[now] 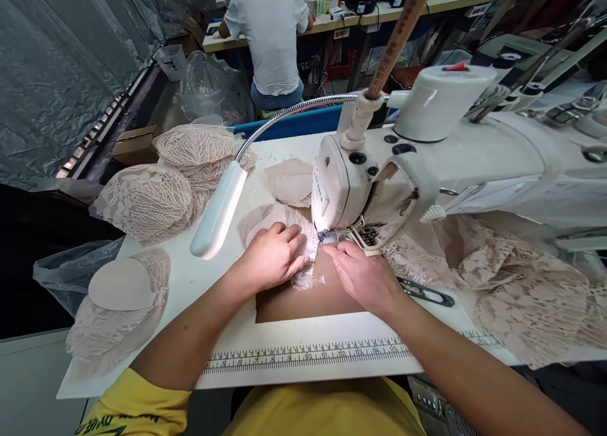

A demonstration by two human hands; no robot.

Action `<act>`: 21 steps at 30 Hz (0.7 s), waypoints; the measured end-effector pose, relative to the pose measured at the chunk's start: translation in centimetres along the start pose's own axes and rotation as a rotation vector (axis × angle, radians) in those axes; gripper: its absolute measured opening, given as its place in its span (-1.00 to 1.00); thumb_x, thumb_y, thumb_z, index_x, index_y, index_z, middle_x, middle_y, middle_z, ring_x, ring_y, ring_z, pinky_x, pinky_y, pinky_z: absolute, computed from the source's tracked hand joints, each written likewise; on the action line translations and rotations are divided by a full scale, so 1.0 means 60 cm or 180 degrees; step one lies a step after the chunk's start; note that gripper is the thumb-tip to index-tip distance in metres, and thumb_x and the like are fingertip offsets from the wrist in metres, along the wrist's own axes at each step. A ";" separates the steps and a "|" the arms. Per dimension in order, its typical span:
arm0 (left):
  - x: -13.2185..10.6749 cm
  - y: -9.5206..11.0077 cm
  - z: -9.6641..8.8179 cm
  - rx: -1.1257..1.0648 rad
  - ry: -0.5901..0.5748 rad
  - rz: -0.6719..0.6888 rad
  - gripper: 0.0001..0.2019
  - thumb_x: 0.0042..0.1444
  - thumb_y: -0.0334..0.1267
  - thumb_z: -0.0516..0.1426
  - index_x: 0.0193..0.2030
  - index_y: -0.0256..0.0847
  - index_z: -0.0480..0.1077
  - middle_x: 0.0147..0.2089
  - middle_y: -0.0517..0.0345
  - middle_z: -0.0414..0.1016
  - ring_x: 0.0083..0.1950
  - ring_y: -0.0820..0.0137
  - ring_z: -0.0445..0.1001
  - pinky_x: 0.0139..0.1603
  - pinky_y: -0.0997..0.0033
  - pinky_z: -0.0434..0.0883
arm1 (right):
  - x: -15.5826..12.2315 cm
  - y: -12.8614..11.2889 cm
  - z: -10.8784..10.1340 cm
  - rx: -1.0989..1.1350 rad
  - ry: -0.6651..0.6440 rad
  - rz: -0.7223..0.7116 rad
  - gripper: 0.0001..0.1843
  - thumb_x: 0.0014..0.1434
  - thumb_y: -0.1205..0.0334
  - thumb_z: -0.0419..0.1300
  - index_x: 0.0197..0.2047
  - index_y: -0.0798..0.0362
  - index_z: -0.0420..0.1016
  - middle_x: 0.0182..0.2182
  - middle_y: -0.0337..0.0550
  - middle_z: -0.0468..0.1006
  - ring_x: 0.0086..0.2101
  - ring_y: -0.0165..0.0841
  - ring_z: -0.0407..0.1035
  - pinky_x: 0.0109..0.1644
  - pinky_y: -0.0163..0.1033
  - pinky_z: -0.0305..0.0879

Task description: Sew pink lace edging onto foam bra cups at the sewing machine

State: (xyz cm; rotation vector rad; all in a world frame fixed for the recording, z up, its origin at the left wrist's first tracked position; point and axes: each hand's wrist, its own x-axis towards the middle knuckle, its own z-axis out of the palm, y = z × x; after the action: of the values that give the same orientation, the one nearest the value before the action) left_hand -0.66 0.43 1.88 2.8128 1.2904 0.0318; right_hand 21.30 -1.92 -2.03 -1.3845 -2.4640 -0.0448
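Note:
A white sewing machine head (336, 183) stands over the table, its presser foot (328, 237) down at a piece of pale lace fabric (303, 275). My left hand (279, 253) rests on this lace just left of the foot, fingers slightly bent and thumb apart. Right beside the foot is my right hand (363, 272), with its fingers together and pressed at the lace edge; its fingertips partly hide what they pinch. Under both hands lies a brown sheet (284, 306). The needle itself is too small to make out.
Stacked lace cups (147, 199) and another lace piece with a smooth pad (121, 284) lie at left. A lamp (219, 211) on a bendy neck hangs nearby. More lace (531, 284) is heaped at right, near thread snips (427, 292). A person (272, 38) sits beyond.

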 end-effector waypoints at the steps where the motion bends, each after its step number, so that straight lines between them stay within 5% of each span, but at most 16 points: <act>1: -0.004 0.002 -0.005 -0.0012 -0.0076 -0.0046 -0.56 0.30 -0.05 -0.11 0.07 -0.29 0.39 0.01 -0.11 0.45 -0.09 0.14 0.38 -0.17 0.19 0.36 | -0.001 0.001 0.001 -0.0026 0.0016 0.0016 -0.60 0.20 0.39 0.03 0.05 -0.01 0.52 -0.27 -0.15 0.57 -0.45 -0.36 0.30 -0.40 -0.25 0.12; 7: -0.007 0.021 -0.001 -0.0177 -0.0089 -0.0010 -0.66 0.28 -0.19 -0.06 -0.04 -0.32 0.45 -0.13 -0.10 0.46 -0.17 0.22 0.40 -0.18 0.24 0.40 | 0.000 0.004 0.000 -0.0111 -0.0020 0.0050 -0.63 0.22 0.37 0.05 0.03 0.01 0.53 -0.29 -0.15 0.60 -0.40 -0.32 0.36 -0.37 -0.25 0.18; 15: -0.008 0.047 0.014 -0.0306 0.0099 0.0280 -0.66 0.23 -0.35 -0.03 0.10 -0.34 0.37 0.15 -0.06 0.38 0.00 0.19 0.34 -0.02 0.18 0.38 | -0.003 0.006 -0.007 0.0106 0.0038 0.0014 -0.63 0.22 0.39 0.03 0.03 0.06 0.52 -0.22 -0.12 0.61 -0.40 -0.33 0.37 -0.34 -0.26 0.20; 21: -0.008 0.044 0.025 -0.0284 0.0178 0.0314 -0.60 0.21 -0.35 -0.02 0.17 -0.37 0.32 0.24 -0.06 0.32 -0.01 0.18 0.31 -0.02 0.16 0.38 | -0.002 -0.001 -0.014 0.0293 0.0121 -0.0333 -0.67 0.25 0.37 -0.01 -0.10 0.07 0.56 -0.41 -0.14 0.53 -0.45 -0.36 0.32 -0.39 -0.27 0.14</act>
State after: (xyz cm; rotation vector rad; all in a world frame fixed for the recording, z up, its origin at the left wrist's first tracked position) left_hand 1.07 -1.71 0.49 2.8155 1.1293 0.1684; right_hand 21.51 -2.19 -1.24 -1.2058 -2.4723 0.0186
